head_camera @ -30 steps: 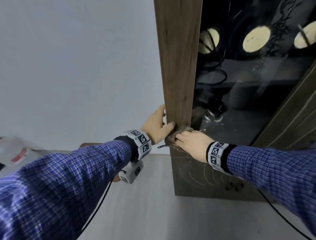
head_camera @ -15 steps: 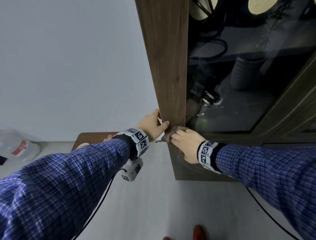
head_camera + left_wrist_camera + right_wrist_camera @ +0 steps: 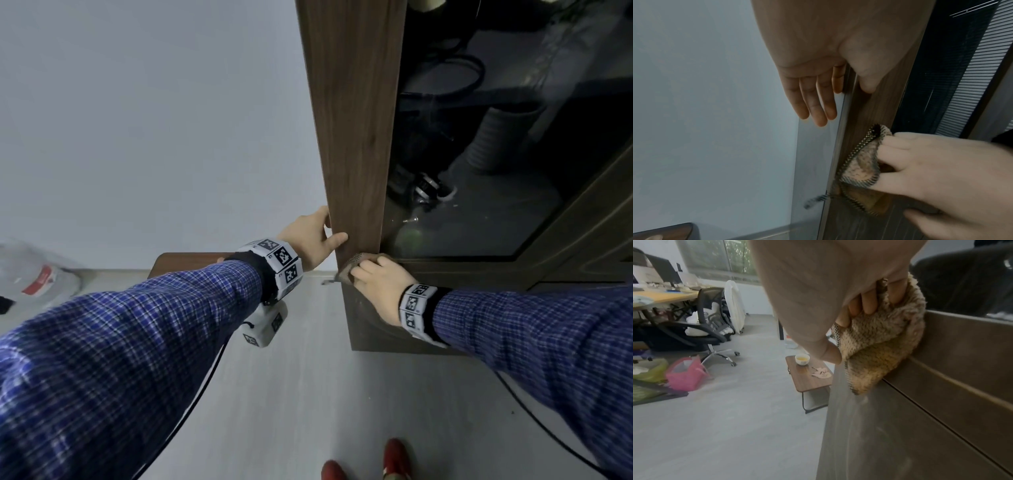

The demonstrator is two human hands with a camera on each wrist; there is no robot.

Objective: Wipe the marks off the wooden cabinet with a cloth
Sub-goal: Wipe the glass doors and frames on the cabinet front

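Head view shows my right hand (image 3: 376,287) bunched round the cloth (image 3: 354,262), fingers curled into it, pressing it against the front of the wooden cabinet (image 3: 356,137) right at the foot of the tall upright, where the glass door (image 3: 496,154) ends and the lower panel begins. My left hand (image 3: 313,240) is slack and holds nothing; its thumb lies on the face of the upright and the straight fingers (image 3: 813,100) reach past its outer edge toward the wall, bracing me.

The cloth is a loose wad in my grip, with a corner and a stray thread (image 3: 816,198) hanging off the cabinet's edge. I judge that if I drag sideways the corner could snag on that edge, or the wad could roll out from under my fingertips so that bare skin rubs the wood and leaves fresh smears. Faint curved streaks show on the lower panel (image 3: 879,434); pressing too lightly there would only spread them. Sliding right would carry the cloth onto the glass and smudge it
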